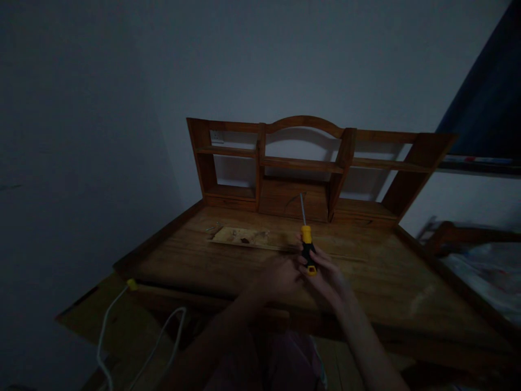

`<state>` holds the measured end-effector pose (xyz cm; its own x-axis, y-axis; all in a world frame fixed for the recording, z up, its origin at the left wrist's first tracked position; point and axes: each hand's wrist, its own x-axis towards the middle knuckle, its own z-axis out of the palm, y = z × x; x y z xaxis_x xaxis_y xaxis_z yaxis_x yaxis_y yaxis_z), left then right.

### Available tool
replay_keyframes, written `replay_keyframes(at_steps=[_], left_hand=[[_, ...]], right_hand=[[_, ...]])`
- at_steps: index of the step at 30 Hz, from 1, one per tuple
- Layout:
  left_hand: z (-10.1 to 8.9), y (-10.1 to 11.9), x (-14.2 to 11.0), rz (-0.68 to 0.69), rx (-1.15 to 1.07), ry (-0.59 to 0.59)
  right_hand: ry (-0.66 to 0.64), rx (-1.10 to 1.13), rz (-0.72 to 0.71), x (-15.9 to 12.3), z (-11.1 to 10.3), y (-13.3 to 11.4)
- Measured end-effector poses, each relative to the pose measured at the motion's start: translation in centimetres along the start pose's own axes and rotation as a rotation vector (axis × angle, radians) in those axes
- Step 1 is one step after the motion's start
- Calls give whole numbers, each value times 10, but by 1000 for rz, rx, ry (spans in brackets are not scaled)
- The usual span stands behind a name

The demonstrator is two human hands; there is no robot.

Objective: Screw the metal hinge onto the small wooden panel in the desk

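In dim light I hold a screwdriver [307, 245] with a yellow and black handle upright over a wooden desk [378, 282], its metal shaft pointing up toward the back. My right hand [328, 274] is wrapped round the lower handle. My left hand [279, 277] is closed right beside it, touching the handle's base. A flat wooden strip [248, 238] lies on the desk just beyond my hands, with small dark bits on it.
A wooden shelf unit [305, 163] with several open compartments stands at the desk's back against a pale wall. A white cable [109, 320] hangs at the lower left. A bed frame with bedding [480, 266] sits at the right.
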<state>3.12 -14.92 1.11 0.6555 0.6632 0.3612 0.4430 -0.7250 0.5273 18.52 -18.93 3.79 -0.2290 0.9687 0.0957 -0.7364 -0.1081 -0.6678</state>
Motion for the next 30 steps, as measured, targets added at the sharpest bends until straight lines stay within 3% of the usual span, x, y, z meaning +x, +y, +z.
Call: replay_keyframes(at_steps=[1,4,6,9,14,25,30], left_hand=[[-2,-8,-4,-8,-49,16],[-6,-38,-13,-317,-275,331],[-6,-54,-15,-470,-534,456],[-2,-65,-18,-590,-923,390],[6,-61,-17,-530,-1239,316],[32,-73,0,-680,-1232,309],[39,-83,4,-670,-1214,254]], right_hand=[[56,-86,-39,-3,-14,0],[325,-365,-101,-12,-46,-4],[422,-528,-125,-17,-58,-8],[466,-639,-125,-21,-63,-11],[427,-771,-96,-17,-69,-5],[391,-807,-18,5,-82,12],[408,-826,-13,9,-83,17]])
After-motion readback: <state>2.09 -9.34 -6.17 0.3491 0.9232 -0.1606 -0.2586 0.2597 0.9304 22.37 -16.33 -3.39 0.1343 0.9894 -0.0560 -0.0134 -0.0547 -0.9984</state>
